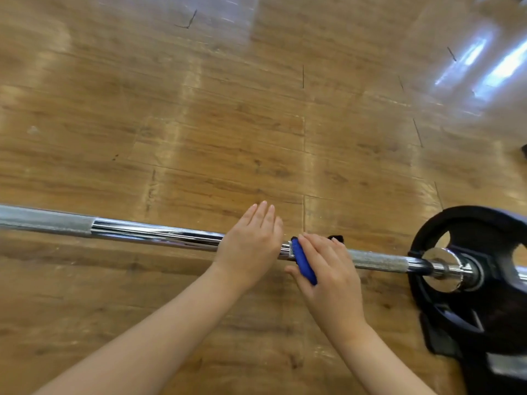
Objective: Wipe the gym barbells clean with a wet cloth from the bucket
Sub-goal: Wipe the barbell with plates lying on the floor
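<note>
Wood-grain plank floor [199, 132], glossy, streaked with pale glare; bright window reflections toward 1 o'clock. A few dark scuffs and seam marks scattered over the boards.

Chrome barbell [154, 233] lying across the lower half, running from 9 o'clock toward 3 o'clock, slightly downhill to the right. Knurled grey sections at the far left end and again just right of the hands, smooth mirror-bright steel between. Black weight plate [484, 309] at 4 o'clock, mounted on the bar's sleeve, with cut-out grip holes showing floor through them; chrome collar at its hub.

Left hand [251, 246] laid over the bar just left of centre, palm down, fingers straight and together, pointing toward 12 o'clock, resting on the steel rather than curled round it.

Right hand [328, 269] just beside it at the right, nearly touching, wrapped over a blue cloth [305, 260] pressed onto the bar where the knurling begins. Thumb tucked below the cloth, fingers bent over the top; a rolled blue edge showing at the hand's left side and a small dark scrap poking out past the fingertips. Underside of the grip hidden.

Both bare forearms entering from 6 and 7 o'clock.
</note>
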### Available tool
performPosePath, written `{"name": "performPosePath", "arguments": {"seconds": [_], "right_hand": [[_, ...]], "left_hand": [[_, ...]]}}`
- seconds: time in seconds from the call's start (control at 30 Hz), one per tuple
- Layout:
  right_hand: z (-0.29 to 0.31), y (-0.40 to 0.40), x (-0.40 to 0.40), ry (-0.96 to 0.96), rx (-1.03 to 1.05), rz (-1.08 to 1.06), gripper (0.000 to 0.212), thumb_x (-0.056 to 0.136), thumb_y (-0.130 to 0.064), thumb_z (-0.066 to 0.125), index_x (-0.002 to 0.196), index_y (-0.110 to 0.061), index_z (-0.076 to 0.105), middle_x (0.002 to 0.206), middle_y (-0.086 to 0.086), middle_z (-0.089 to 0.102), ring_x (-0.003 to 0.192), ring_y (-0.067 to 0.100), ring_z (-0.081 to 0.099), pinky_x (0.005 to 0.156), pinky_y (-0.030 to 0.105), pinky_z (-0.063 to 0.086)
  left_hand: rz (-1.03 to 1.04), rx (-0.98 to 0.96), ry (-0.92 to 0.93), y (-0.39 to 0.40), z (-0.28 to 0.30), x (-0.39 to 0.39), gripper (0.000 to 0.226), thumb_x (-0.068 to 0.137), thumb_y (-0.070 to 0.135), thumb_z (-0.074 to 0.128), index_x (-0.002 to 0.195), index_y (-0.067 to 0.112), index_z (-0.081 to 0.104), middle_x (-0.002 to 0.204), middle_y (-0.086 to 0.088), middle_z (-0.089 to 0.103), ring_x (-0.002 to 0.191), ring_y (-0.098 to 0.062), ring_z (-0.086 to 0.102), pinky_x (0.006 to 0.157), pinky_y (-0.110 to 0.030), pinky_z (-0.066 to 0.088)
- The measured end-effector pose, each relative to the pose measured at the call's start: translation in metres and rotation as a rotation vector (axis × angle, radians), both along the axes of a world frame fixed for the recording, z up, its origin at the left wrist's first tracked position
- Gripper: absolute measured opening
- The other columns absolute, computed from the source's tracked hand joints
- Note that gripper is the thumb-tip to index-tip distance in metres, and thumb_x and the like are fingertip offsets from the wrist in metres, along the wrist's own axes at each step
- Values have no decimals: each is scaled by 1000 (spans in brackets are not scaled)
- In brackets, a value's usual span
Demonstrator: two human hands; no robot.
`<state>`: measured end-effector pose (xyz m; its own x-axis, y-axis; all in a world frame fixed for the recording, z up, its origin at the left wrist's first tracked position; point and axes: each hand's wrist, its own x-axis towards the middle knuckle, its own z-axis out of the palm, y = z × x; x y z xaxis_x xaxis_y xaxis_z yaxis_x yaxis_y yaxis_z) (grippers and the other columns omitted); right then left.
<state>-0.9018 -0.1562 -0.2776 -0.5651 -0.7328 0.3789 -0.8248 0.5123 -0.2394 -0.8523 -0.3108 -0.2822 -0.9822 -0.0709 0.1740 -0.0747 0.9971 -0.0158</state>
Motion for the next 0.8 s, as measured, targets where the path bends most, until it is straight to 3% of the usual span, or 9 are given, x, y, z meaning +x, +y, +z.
{"name": "performPosePath", "arguments": {"seconds": [0.07,0.2,0.33,0.43,0.5,0.6,0.67,0.73,0.8], "right_hand": [[2,3,-4,-21,20,56,38,81,-14,66,117,-2,65,118,8,65,111,20,54,96,45,43],[-2,36,-13,-20,11,3,61,60,19,77,116,-2,66,121,6,63,113,23,56,100,43,43],[5,34,-5,-2,-31,-140,58,57,20,78,110,-1,69,113,8,67,108,24,60,102,37,39],[3,1,10,-15,-31,-68,47,67,10,73,112,-3,68,113,10,68,108,26,61,98,40,40],[-1,-8,15,-42,-11,-52,50,68,8,75,116,-3,66,118,10,66,113,25,57,100,41,38],[-3,11,7,-47,20,-60,61,63,12,79,120,-2,63,123,10,63,119,21,50,102,42,38],[-1,29,-1,-24,32,-98,64,60,15,79,120,-2,63,123,10,62,120,21,49,104,41,36],[2,38,-6,-16,51,-142,65,60,14,80,120,-2,62,123,11,62,120,20,48,107,38,32],[3,35,-6,-12,53,-185,63,59,13,81,118,0,64,119,12,64,118,20,48,108,37,31]], "left_hand": [[16,1,-13,-1,1,-1,40,80,7,35,88,1,73,98,-19,71,96,-30,68,85,-37,53],[-3,41,-26,0,-1,3,39,80,5,35,89,1,73,100,-20,70,98,-32,68,87,-38,52],[-8,29,30,1,4,6,39,86,5,35,99,2,72,112,-20,67,108,-33,63,95,-41,48],[-16,-83,55,0,7,8,38,90,7,35,105,3,70,115,-19,66,111,-33,61,104,-46,38],[16,-156,-35,3,10,7,36,87,3,37,93,3,73,102,-20,70,101,-34,66,106,-48,33],[81,-107,-143,10,15,3,28,74,-3,43,60,6,66,73,-21,70,77,-33,71,97,-45,45],[78,30,-269,7,33,2,13,71,-4,56,71,5,66,76,-20,69,82,-32,69,100,-44,43],[81,144,-390,5,32,-3,25,82,-3,51,100,10,62,102,-13,67,102,-28,62,111,-41,25],[77,157,-437,2,35,-6,31,87,-3,44,109,13,59,112,-9,63,109,-28,57,114,-40,19]]}}
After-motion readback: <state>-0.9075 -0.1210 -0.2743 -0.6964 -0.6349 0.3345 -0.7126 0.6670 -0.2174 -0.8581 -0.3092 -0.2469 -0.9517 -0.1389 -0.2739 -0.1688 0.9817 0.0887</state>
